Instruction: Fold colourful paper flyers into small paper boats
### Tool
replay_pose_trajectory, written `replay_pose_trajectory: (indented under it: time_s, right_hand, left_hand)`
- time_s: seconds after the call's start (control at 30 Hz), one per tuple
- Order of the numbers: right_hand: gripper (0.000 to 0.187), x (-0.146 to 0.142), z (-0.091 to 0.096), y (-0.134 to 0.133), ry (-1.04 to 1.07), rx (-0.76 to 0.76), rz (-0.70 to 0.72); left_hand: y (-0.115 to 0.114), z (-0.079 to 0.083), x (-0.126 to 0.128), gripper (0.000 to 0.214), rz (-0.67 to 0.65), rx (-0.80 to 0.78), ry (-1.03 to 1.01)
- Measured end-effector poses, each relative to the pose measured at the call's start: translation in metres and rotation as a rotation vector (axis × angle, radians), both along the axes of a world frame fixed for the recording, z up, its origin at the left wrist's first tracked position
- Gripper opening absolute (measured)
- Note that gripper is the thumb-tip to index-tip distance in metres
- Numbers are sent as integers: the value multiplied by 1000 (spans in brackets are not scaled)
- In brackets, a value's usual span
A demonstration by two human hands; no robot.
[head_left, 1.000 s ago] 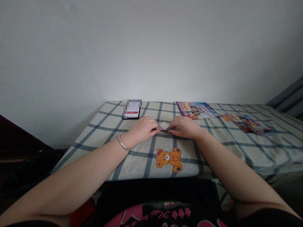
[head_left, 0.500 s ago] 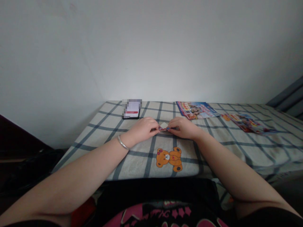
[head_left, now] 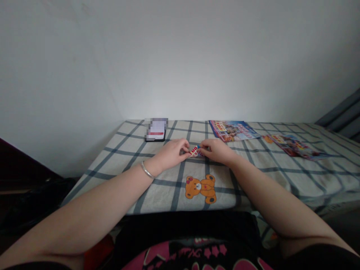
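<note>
A small folded piece of printed paper (head_left: 194,151), white with red lettering and some blue, is held just above or on the checked tablecloth (head_left: 157,195). My left hand (head_left: 173,153), with a silver bangle at the wrist, pinches its left end between thumb and fingertips. At its right end, my right hand (head_left: 216,150) has thumb and index finger closed on the blue part. The fingers cover both ends of the paper, so its full shape is hidden. Nearer to me, a printed brown bear (head_left: 201,189) decorates the cloth.
A phone (head_left: 156,129) with a lit, partly blurred screen lies at the back left. Two colourful printed leaflets, one by the wall (head_left: 234,130) and another leaflet (head_left: 299,147) farther right, lie on the table. The white wall (head_left: 191,60) bounds the far edge.
The paper has turned in my fingers: a white flap stood up before, and now a face with red lettering shows. Both hands stay in nearly the same place.
</note>
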State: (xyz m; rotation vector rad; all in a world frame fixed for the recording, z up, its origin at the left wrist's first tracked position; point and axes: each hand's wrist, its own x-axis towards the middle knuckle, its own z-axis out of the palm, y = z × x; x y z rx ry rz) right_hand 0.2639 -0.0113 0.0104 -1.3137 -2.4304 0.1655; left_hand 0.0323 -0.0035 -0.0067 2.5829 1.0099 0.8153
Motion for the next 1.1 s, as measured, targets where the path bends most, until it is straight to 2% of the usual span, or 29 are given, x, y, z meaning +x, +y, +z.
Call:
replay_pose_trajectory:
  time_s: [0.1, 0.27, 0.4, 0.67, 0.97, 1.1]
  right_hand:
    - [15, -4, 0, 0, 43, -32, -73]
    - [11, -7, -4, 2, 92, -67, -164]
    - [9, -9, -8, 5, 99, -52, -181]
    - [7, -10, -13, 11, 127, -112, -217]
    - [6, -10, -16, 14, 175, -142, -229]
    - [8, -11, -16, 14, 195, -160, -257]
  left_hand:
    - [1, -4, 1, 17, 15, -64, -47]
    - [2, -1, 2, 11, 1, -35, 4]
    - [-1, 2, 4, 8, -7, 16, 31]
    - [-3, 1, 5, 12, -5, 109, 121]
    - [-1, 0, 3, 15, -116, 179, 136]
    - [-2, 3, 5, 16, -123, 207, 190]
